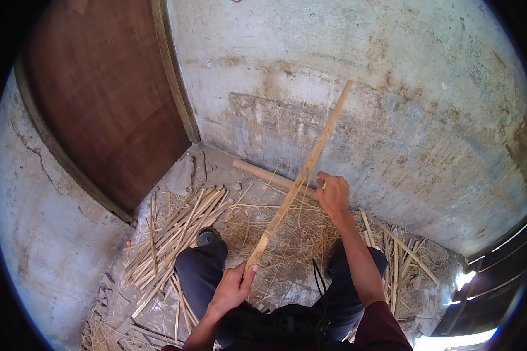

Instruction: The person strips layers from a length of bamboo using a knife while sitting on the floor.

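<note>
A long split bamboo strip (pixel 280 214) slants up and away from me, its far end in front of the wall. My left hand (pixel 233 286) is closed around its near end, the thumb lying along the top. My right hand (pixel 332 192) is closed just right of the strip's middle, around a small tool with a green handle (pixel 324 184). Most of that tool is hidden by the fingers, so its blade or tip cannot be made out. Beyond and below the strip, a thicker bamboo pole (pixel 263 172) lies on the floor along the wall's foot.
A pile of split bamboo sticks (pixel 173 234) lies to my left, with more sticks (pixel 399 257) to my right. Thin shavings (pixel 298 231) cover the floor between my legs. A stained wall (pixel 404 128) stands ahead; a brown door (pixel 111 99) is at the far left.
</note>
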Demonstrator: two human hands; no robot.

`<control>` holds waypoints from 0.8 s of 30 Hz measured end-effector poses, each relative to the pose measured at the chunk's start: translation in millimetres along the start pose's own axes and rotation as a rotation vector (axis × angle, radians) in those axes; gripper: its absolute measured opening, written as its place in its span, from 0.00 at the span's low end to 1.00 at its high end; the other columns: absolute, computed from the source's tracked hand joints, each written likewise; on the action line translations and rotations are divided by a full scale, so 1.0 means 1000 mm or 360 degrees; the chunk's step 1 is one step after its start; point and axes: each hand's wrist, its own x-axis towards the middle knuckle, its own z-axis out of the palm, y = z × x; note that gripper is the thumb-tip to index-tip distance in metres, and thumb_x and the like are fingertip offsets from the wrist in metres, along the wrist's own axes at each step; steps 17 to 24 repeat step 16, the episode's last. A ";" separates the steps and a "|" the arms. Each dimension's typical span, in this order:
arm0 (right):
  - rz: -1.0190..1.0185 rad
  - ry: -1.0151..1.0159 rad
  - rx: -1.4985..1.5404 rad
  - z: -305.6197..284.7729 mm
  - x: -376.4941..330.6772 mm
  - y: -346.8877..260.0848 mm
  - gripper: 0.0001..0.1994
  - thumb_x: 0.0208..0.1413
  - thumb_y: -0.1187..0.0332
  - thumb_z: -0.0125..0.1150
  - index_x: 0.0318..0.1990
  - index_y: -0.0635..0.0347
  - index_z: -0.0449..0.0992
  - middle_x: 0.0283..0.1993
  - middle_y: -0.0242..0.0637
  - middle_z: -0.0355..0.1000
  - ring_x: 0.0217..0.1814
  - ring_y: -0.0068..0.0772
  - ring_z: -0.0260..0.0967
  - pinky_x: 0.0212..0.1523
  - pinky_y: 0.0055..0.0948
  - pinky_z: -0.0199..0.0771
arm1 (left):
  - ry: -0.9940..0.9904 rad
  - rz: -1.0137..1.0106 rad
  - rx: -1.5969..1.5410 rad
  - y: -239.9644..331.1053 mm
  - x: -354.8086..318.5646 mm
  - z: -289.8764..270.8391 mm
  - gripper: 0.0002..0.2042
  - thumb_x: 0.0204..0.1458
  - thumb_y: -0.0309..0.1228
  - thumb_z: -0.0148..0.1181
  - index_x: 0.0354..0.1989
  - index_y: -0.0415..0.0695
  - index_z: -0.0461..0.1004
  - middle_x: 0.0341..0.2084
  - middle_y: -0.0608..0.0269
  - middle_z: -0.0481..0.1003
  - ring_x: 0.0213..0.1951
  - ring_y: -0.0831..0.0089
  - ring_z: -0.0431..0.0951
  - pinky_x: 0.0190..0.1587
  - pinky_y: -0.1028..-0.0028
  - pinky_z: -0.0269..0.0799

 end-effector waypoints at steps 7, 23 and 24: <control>-0.0011 -0.0067 -0.0027 -0.017 0.012 0.007 0.05 0.51 0.72 0.65 0.34 0.58 0.86 0.26 0.52 0.78 0.30 0.61 0.79 0.33 0.53 0.78 | -0.0098 -0.0077 -0.0008 0.013 -0.010 0.005 0.18 0.72 0.35 0.57 0.32 0.33 0.74 0.13 0.48 0.67 0.15 0.55 0.69 0.24 0.59 0.62; 0.0315 0.0008 0.0102 -0.031 0.036 0.046 0.13 0.56 0.68 0.66 0.47 0.58 0.90 0.32 0.60 0.80 0.36 0.59 0.84 0.43 0.51 0.82 | -0.0120 -0.0074 0.0089 0.001 -0.042 0.001 0.15 0.70 0.36 0.59 0.40 0.34 0.79 0.15 0.44 0.70 0.18 0.52 0.78 0.25 0.58 0.67; 0.0315 0.0008 0.0102 -0.031 0.036 0.046 0.13 0.56 0.68 0.66 0.47 0.58 0.90 0.32 0.60 0.80 0.36 0.59 0.84 0.43 0.51 0.82 | -0.0120 -0.0074 0.0089 0.001 -0.042 0.001 0.15 0.70 0.36 0.59 0.40 0.34 0.79 0.15 0.44 0.70 0.18 0.52 0.78 0.25 0.58 0.67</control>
